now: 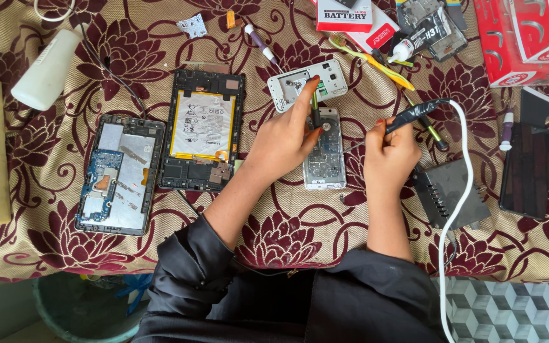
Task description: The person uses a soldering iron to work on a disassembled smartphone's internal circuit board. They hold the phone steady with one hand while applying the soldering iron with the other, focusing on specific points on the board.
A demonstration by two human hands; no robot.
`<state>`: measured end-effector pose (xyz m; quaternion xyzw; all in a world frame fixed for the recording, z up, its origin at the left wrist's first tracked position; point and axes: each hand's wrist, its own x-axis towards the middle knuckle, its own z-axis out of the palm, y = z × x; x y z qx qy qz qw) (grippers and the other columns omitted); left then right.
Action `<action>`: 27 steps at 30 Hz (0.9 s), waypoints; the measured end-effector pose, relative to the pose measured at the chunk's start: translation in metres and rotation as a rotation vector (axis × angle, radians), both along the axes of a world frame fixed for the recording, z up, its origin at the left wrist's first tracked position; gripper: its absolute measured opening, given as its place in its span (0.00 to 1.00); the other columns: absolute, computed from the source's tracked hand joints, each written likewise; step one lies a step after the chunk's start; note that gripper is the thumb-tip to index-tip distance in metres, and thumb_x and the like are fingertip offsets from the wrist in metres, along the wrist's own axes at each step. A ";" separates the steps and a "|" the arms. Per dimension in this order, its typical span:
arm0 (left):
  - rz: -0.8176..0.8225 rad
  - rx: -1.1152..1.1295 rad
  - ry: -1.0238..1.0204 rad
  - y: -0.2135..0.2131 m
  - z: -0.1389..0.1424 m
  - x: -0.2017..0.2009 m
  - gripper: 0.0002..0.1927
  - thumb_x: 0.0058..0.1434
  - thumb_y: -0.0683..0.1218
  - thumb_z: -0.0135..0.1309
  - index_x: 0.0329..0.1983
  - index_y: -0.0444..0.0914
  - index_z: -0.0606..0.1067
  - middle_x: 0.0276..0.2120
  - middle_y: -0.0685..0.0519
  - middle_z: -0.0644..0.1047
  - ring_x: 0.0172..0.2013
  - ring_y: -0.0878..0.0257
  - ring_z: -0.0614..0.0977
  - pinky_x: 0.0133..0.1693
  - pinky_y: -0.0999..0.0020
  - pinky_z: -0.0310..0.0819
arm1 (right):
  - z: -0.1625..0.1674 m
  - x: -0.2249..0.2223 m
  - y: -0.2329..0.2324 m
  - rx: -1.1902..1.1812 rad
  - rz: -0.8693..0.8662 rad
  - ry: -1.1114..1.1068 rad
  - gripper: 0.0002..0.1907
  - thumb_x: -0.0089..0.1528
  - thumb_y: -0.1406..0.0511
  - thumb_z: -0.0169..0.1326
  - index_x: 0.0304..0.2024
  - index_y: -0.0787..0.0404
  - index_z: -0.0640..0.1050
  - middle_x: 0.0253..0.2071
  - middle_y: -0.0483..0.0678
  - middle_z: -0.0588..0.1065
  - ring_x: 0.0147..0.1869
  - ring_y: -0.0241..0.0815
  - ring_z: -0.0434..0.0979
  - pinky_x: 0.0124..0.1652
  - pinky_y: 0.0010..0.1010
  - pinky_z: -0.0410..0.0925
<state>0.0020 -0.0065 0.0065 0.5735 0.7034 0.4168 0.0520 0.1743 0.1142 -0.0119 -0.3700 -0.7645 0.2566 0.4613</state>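
Left hand [284, 141] on opened phone [324, 149], right hand [389, 152] gripping probably soldering iron [417, 115]

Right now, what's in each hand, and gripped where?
Right hand: soldering iron, fist around its black handle, tip toward the opened phone. Left hand: thin dark tool, pinched near its lower end, over the phone.

I see my left hand [285, 141] resting on the opened phone [324, 149] at the middle of the cloth-covered table [300, 222], my right hand [389, 154] just right of it, gripping the soldering iron [414, 117]. Behind the phone lies its back cover [306, 84]. Left of my left hand lies the opened tablet [203, 130], and further left the circuit-board frame [120, 174]. The power adapter [449, 192] sits right of my right hand.
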 end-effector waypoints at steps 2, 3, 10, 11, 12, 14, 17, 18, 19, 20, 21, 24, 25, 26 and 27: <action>0.003 0.016 0.014 0.000 0.000 0.000 0.48 0.62 0.43 0.62 0.77 0.41 0.46 0.36 0.47 0.80 0.34 0.50 0.85 0.36 0.55 0.79 | 0.000 0.000 0.002 -0.013 -0.004 -0.003 0.04 0.68 0.74 0.55 0.37 0.66 0.74 0.22 0.43 0.71 0.23 0.31 0.68 0.26 0.25 0.60; 0.005 0.023 0.021 0.000 -0.001 0.000 0.48 0.62 0.43 0.62 0.77 0.41 0.46 0.36 0.46 0.80 0.34 0.49 0.84 0.36 0.55 0.79 | -0.001 0.000 0.003 -0.019 -0.005 -0.004 0.04 0.68 0.74 0.55 0.37 0.66 0.74 0.22 0.43 0.71 0.23 0.30 0.68 0.26 0.25 0.60; 0.003 0.009 0.013 0.000 -0.001 0.000 0.48 0.62 0.42 0.62 0.77 0.41 0.46 0.36 0.46 0.80 0.34 0.49 0.84 0.36 0.55 0.79 | -0.001 0.003 0.011 -0.061 -0.035 -0.028 0.07 0.69 0.71 0.55 0.37 0.66 0.72 0.22 0.44 0.71 0.23 0.33 0.68 0.28 0.27 0.62; 0.003 0.016 0.018 -0.001 -0.001 0.000 0.48 0.62 0.42 0.62 0.77 0.41 0.46 0.37 0.46 0.80 0.34 0.49 0.84 0.36 0.55 0.79 | -0.002 0.002 0.010 -0.061 -0.033 -0.026 0.07 0.69 0.71 0.55 0.37 0.66 0.72 0.21 0.45 0.70 0.23 0.33 0.67 0.28 0.28 0.61; 0.004 0.023 0.022 0.000 -0.001 0.000 0.48 0.61 0.42 0.62 0.77 0.41 0.46 0.37 0.46 0.80 0.34 0.49 0.84 0.36 0.55 0.79 | -0.002 0.002 0.010 -0.061 -0.030 -0.023 0.07 0.69 0.71 0.55 0.37 0.66 0.72 0.21 0.45 0.70 0.23 0.34 0.67 0.28 0.28 0.61; 0.007 0.028 0.019 0.000 -0.002 0.000 0.48 0.61 0.42 0.63 0.77 0.41 0.46 0.37 0.46 0.80 0.34 0.49 0.84 0.36 0.55 0.79 | -0.003 0.001 0.010 -0.033 -0.023 -0.030 0.06 0.69 0.71 0.55 0.38 0.66 0.72 0.22 0.45 0.71 0.23 0.33 0.69 0.28 0.28 0.63; 0.006 0.010 0.004 0.000 -0.002 0.000 0.48 0.61 0.43 0.63 0.77 0.42 0.46 0.37 0.46 0.80 0.34 0.49 0.85 0.36 0.55 0.79 | -0.003 0.001 0.009 -0.024 -0.008 -0.024 0.05 0.69 0.71 0.54 0.38 0.66 0.72 0.23 0.45 0.72 0.24 0.34 0.71 0.29 0.28 0.64; 0.005 0.000 -0.003 0.000 -0.002 0.000 0.48 0.62 0.43 0.63 0.77 0.42 0.46 0.37 0.46 0.80 0.33 0.50 0.85 0.35 0.55 0.79 | -0.003 0.001 0.008 -0.026 -0.002 -0.019 0.05 0.69 0.71 0.54 0.39 0.66 0.72 0.24 0.45 0.73 0.24 0.34 0.71 0.29 0.28 0.64; 0.005 0.005 -0.002 0.000 -0.002 0.000 0.48 0.61 0.43 0.63 0.77 0.42 0.46 0.38 0.46 0.80 0.33 0.50 0.85 0.35 0.55 0.79 | -0.003 0.000 0.007 -0.028 0.008 -0.010 0.04 0.69 0.71 0.53 0.39 0.66 0.72 0.25 0.46 0.73 0.25 0.34 0.72 0.30 0.28 0.64; 0.004 0.011 -0.001 0.001 -0.002 0.000 0.48 0.61 0.43 0.63 0.77 0.42 0.46 0.38 0.46 0.80 0.33 0.50 0.85 0.35 0.55 0.79 | -0.003 0.000 0.007 -0.030 0.019 0.000 0.04 0.70 0.71 0.53 0.40 0.67 0.72 0.26 0.46 0.73 0.26 0.34 0.72 0.30 0.28 0.65; 0.004 0.016 0.000 0.001 -0.001 0.000 0.49 0.61 0.43 0.63 0.77 0.42 0.46 0.39 0.45 0.80 0.33 0.50 0.85 0.35 0.55 0.79 | -0.003 0.000 0.006 -0.031 0.030 0.010 0.04 0.70 0.71 0.53 0.40 0.67 0.72 0.27 0.46 0.73 0.27 0.34 0.72 0.31 0.28 0.65; 0.011 -0.006 -0.006 0.000 0.000 -0.001 0.48 0.62 0.43 0.63 0.77 0.42 0.46 0.37 0.46 0.81 0.33 0.50 0.85 0.35 0.55 0.79 | -0.001 -0.003 0.004 0.011 0.031 0.017 0.03 0.70 0.72 0.53 0.42 0.67 0.73 0.29 0.46 0.75 0.29 0.34 0.74 0.32 0.28 0.67; 0.010 -0.008 0.002 0.000 0.000 -0.001 0.48 0.62 0.43 0.63 0.77 0.42 0.46 0.37 0.46 0.81 0.33 0.50 0.85 0.35 0.55 0.80 | -0.001 -0.003 0.004 -0.024 0.022 0.006 0.03 0.70 0.72 0.53 0.41 0.67 0.73 0.28 0.45 0.75 0.28 0.33 0.73 0.31 0.27 0.66; 0.010 -0.011 0.009 0.000 0.000 -0.001 0.48 0.62 0.43 0.63 0.77 0.42 0.46 0.37 0.46 0.80 0.33 0.50 0.85 0.35 0.55 0.80 | 0.000 -0.004 0.003 -0.060 0.013 -0.004 0.03 0.69 0.72 0.53 0.41 0.67 0.73 0.26 0.45 0.74 0.26 0.32 0.73 0.29 0.27 0.65; 0.011 -0.014 0.016 0.000 0.000 -0.001 0.48 0.62 0.43 0.63 0.77 0.41 0.45 0.37 0.45 0.80 0.33 0.50 0.85 0.35 0.56 0.80 | 0.000 -0.004 0.002 -0.096 0.005 -0.016 0.02 0.69 0.72 0.53 0.41 0.66 0.74 0.25 0.44 0.74 0.25 0.32 0.72 0.28 0.27 0.64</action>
